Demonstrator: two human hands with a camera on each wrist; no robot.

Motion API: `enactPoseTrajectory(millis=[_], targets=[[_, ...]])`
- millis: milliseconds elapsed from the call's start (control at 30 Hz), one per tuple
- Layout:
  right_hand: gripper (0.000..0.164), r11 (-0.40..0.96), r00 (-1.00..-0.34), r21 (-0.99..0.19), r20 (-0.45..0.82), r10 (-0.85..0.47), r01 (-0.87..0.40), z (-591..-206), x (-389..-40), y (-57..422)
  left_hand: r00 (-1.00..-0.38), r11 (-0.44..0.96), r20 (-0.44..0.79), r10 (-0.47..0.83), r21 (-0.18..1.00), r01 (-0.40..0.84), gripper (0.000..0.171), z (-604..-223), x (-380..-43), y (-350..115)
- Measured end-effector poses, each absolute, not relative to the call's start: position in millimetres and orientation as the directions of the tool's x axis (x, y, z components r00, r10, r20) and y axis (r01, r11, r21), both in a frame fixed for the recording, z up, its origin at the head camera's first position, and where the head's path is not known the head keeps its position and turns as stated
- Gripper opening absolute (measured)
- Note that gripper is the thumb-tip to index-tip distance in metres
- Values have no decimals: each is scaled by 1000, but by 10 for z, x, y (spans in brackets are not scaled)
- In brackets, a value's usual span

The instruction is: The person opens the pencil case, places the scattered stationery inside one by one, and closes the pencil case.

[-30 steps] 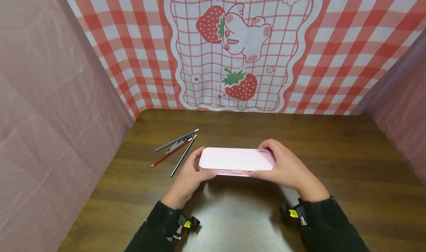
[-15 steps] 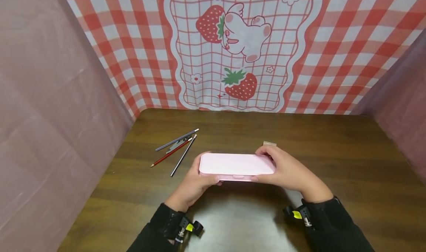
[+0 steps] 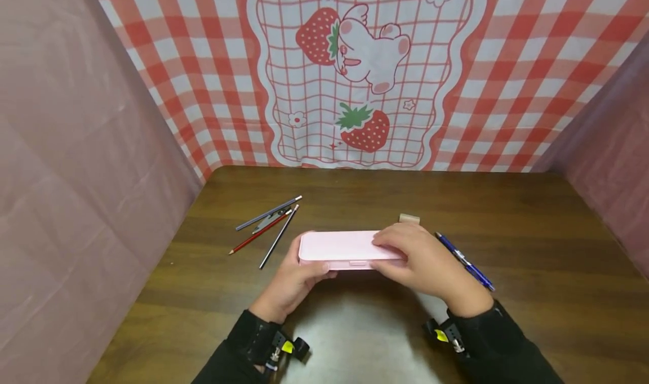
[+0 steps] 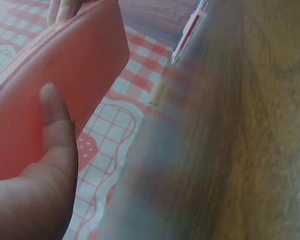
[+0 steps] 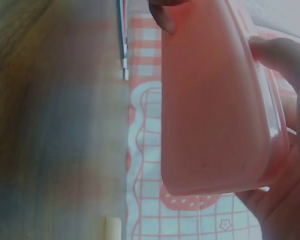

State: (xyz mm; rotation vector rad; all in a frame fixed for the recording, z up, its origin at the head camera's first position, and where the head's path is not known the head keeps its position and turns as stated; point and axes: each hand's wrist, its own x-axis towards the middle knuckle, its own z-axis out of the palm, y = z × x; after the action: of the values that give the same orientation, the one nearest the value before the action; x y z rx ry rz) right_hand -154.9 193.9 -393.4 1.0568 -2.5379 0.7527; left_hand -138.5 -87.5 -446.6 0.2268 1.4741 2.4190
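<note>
A closed pink pencil case (image 3: 337, 244) with a small front latch is held above the wooden table. My left hand (image 3: 291, 282) grips its left end, thumb along the front edge. Over the right end lies my right hand (image 3: 421, 263), fingers on the lid and thumb at the front edge. In the left wrist view, the left thumb presses the smooth side of the pencil case (image 4: 90, 70). The right wrist view shows the broad underside of the pencil case (image 5: 210, 115) between both hands. Inside the case nothing can be seen.
Left of the case lie a red pencil (image 3: 258, 233), a blue-grey pencil (image 3: 269, 213), a dark striped pencil (image 3: 279, 237) and a grey metal compass (image 3: 271, 219). A beige eraser (image 3: 409, 219) sits behind the right hand; blue pens (image 3: 463, 260) lie to its right.
My right hand has slid left from the case's right end onto the lid. The eraser and blue pens have come into view from behind it. The case shifted slightly.
</note>
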Motion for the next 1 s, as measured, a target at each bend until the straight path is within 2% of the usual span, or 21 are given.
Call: enactPoseTrajectory(millis=[200,433,533,667,900,1000], targets=[[37,608,-654,-272,473,-591,-746,-3910,-1484,1882,-931,-504,-15,365,838,-211,72,-4459,-1345,-844],[24,522,-511,-161,571,-643,-838,-3837,-1404,1765,-931,-512,-24,364,830,-222,70,-4426,-1317,-823],[21,519,-470,-97,586,-660,-849,-3807,-1344,1704,-936,-499,-39,350,838,-222,69,-4403,-1312,-808],[21,545,-458,-14,562,-689,-838,-3756,-1238,1610,-939,-490,-62,339,840,-233,69,-4382,-1293,-778],[37,573,-458,79,517,-723,-816,-3719,-1095,1471,-948,-490,-74,310,842,-226,69,-4346,-1249,-724],[32,580,-446,115,525,-724,-806,-3772,-1085,1422,-957,-499,-89,275,838,-222,71,-4344,-1235,-688]])
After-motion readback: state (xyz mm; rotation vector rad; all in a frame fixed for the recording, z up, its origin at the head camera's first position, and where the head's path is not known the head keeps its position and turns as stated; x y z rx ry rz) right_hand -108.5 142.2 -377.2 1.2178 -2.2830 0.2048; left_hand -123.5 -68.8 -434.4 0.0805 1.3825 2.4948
